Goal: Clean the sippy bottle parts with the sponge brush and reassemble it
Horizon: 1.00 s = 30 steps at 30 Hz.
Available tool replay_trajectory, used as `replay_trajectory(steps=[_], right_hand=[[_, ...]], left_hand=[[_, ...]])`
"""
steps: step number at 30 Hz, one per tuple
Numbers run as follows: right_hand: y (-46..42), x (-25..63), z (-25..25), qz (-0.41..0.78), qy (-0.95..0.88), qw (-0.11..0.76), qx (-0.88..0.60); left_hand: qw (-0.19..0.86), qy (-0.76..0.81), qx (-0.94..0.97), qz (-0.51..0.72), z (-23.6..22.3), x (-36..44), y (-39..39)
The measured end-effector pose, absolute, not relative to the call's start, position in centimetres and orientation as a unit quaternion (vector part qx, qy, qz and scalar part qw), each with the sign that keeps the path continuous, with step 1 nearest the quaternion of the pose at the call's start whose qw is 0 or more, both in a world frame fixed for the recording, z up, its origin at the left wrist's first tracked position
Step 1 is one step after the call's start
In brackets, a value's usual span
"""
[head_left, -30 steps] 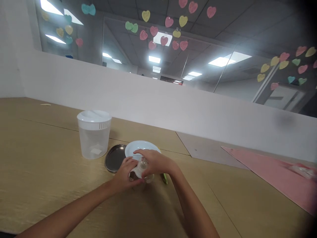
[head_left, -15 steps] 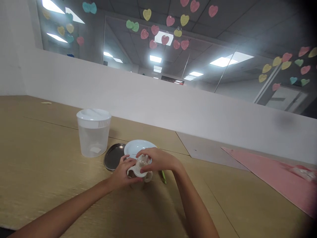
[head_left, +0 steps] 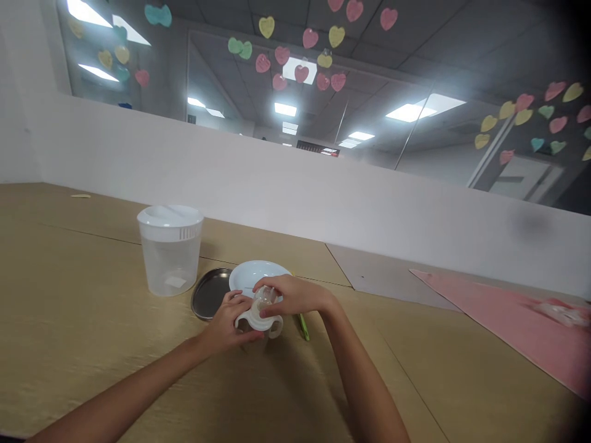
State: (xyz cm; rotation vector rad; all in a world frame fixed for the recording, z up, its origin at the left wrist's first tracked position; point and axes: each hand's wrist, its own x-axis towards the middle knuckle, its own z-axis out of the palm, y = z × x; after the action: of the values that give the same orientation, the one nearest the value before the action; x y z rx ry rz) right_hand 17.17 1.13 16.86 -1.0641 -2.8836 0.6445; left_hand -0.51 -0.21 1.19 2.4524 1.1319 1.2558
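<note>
The left hand (head_left: 226, 324) grips the white two-handled collar (head_left: 253, 322) of a clear bottle (head_left: 265, 298), while the right hand (head_left: 295, 295) pinches the bottle from above. A white plate (head_left: 252, 274) lies just beyond both hands.

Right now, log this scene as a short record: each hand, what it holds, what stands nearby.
Left hand: grasps a white two-handled collar from the side.
Right hand: curled over a clear bottle fitted in that collar.
Behind the hands: white plate, round steel dish, lidded clear plastic tub.
Beside the right hand: small green item.
Surface: wooden table, pink sheet off to the right.
</note>
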Motion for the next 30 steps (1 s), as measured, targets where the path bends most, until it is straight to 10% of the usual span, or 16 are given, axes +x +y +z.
replay_trajectory(steps=[16,30], right_hand=[[0.3,19.4,18.5,0.153,-0.899,0.190,-0.364],[5.6,17.8,12.8,0.161,-0.873,-0.011,-0.460]], left_hand=[[0.081,0.367,0.826,0.420,1.1,-0.6,0.3],[0.093,0.369,0.834,0.399,1.6,-0.8,0.0]])
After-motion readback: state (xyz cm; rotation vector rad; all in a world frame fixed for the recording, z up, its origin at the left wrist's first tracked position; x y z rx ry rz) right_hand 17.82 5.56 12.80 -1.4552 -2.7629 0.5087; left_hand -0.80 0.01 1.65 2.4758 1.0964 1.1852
